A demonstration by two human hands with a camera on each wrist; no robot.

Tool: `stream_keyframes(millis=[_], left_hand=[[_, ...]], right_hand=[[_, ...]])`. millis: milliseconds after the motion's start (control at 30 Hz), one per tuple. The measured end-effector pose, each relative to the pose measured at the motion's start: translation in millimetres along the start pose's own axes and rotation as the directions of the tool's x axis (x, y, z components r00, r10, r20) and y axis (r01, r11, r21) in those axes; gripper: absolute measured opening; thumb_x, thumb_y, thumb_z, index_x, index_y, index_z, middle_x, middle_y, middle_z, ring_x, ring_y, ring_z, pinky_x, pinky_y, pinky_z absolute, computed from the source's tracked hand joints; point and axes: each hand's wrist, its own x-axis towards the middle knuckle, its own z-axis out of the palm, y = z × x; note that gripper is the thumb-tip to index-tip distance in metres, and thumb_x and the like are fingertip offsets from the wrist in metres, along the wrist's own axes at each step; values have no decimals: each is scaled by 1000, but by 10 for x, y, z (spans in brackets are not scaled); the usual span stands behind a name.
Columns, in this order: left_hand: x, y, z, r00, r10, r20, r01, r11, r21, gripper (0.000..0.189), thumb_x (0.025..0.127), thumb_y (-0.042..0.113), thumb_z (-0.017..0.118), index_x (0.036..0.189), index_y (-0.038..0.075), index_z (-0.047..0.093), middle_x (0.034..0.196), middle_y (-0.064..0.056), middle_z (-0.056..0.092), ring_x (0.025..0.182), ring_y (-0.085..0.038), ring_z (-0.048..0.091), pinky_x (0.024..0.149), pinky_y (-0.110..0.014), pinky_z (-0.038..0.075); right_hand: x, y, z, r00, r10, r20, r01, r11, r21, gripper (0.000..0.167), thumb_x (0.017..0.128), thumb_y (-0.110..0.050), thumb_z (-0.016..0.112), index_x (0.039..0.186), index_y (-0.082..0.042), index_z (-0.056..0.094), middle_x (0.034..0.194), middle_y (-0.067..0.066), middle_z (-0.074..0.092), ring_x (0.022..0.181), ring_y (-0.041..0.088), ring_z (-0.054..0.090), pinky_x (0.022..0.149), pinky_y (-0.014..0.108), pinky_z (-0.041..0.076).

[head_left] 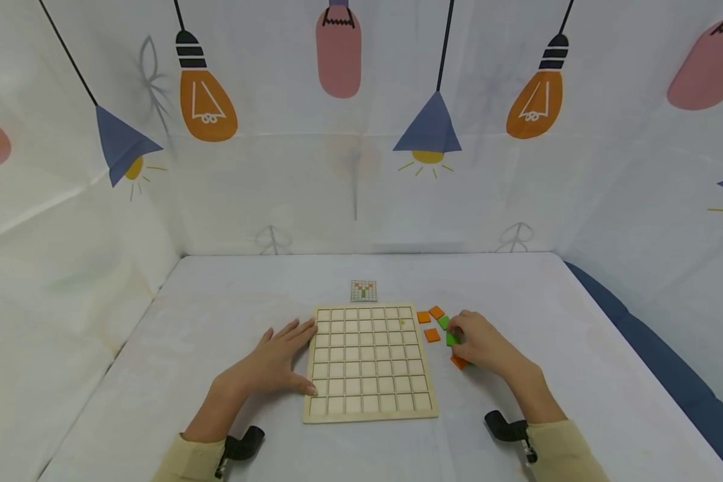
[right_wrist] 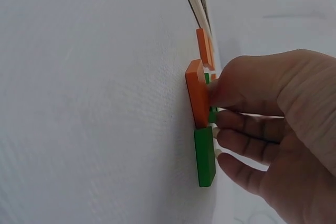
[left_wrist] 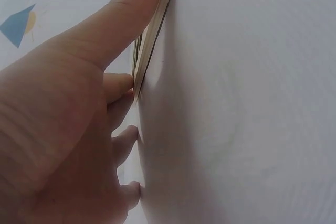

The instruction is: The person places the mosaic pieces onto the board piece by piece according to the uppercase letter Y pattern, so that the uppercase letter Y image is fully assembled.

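Note:
A pale wooden grid board (head_left: pixel 370 365) lies flat on the table. My left hand (head_left: pixel 277 361) is spread along its left side, fingertips on the upper edge and thumb on the lower one; in the left wrist view the thumb (left_wrist: pixel 123 19) presses the board's side (left_wrist: pixel 152 40). Right of the board, my right hand (head_left: pixel 485 343) reaches down among loose square tiles, with thumb and forefinger on either side of a green tile (head_left: pixel 452 339). Close by its thumb in the right wrist view are an orange tile (right_wrist: pixel 197 95) and another green tile (right_wrist: pixel 205 157).
Several more tiles lie between board and right hand, including an orange tile (head_left: pixel 432 335) and a green tile (head_left: pixel 443 322). Behind the board is a small pattern card (head_left: pixel 363 290) with coloured squares. The white table (head_left: pixel 247 288) meets a printed curtain (head_left: pixel 355 201) at the back.

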Motion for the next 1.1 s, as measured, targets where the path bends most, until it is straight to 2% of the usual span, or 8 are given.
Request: stream_keyframes(millis=[267,500,767,1100], left_hand=[[1,15,-8,1000,-7,4,7,1000,-4,120,65,67,81,157,11,29,166,-5,24,154,-38,17,115,-74,11],[-2,13,-7,1000,-18,9,18,1000,-12,122,62,70,80,157,12,30,166,-4,23,154,-38,16,115,-75,10],[-8,11,24,1000,-17,-3,17,1000,-24,122,61,71,80,157,13,31,166,-3,24,154,-37,17,115,-75,9],[-48,37,20,1000,-17,-11,16,999,-42,122,60,70,80,157,12,32,166,-4,25,154,-38,17,114,-75,9]], right_hand=[[11,9,8,1000,3,-9,-3,1000,-1,27,76,-6,75,103,-5,69,93,4,61,87,18,52,79,37,50],[1,-12,-9,1000,14,-19,-14,999,35,25,76,-6,74,101,-6,70,94,4,62,88,18,54,81,37,53],[-25,-43,-2,999,-10,-41,12,999,45,23,74,-4,73,97,-8,70,92,2,62,87,17,55,80,35,52],[-64,-180,-37,998,-5,-59,9,997,83,25,75,-3,72,99,-8,70,96,1,62,94,17,58,83,36,54]])
